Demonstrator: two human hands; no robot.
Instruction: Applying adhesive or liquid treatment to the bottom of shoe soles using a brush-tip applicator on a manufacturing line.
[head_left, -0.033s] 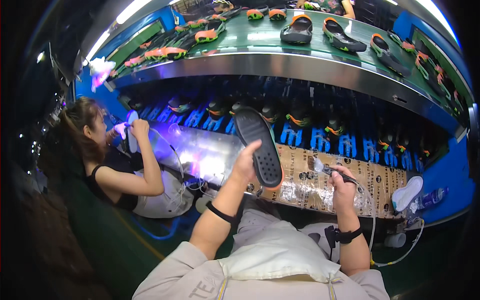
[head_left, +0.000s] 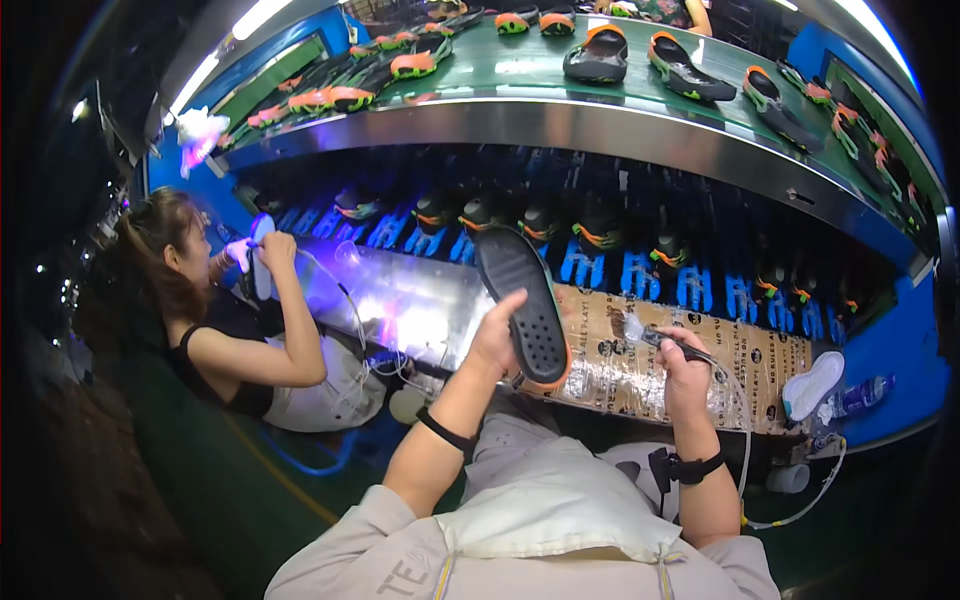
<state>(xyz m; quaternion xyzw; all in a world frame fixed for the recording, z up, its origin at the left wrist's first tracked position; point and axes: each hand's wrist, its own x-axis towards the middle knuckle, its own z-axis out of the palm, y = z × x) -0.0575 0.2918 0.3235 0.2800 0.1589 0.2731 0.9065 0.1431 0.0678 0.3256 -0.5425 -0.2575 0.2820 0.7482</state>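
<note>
My left hand (head_left: 495, 338) is closed round the side of a black shoe sole (head_left: 519, 285) with a thin orange edge, its thumb across the inner face. The sole is tilted, its heel end with rows of small holes lowest. To its right, my right hand (head_left: 687, 378) grips a black-handled brush (head_left: 662, 338) with pale bristles and a clear tube running back from the handle. The bristles are over the cardboard, apart from the sole. A white sole-shaped piece (head_left: 813, 387) lies farther right, on the bench end.
Printed cardboard (head_left: 745, 375) covers the bench ahead. Behind it, several shoes sit on blue supports (head_left: 640, 277) on a lower line. Above runs a green conveyor (head_left: 500, 70) carrying soles and shoes. A bottle (head_left: 866, 396) lies at right; a co-worker (head_left: 240, 350) sits at left, brushing another sole.
My left hand and the black sole have shifted slightly down and to the right. The brush in my right hand has barely moved.
</note>
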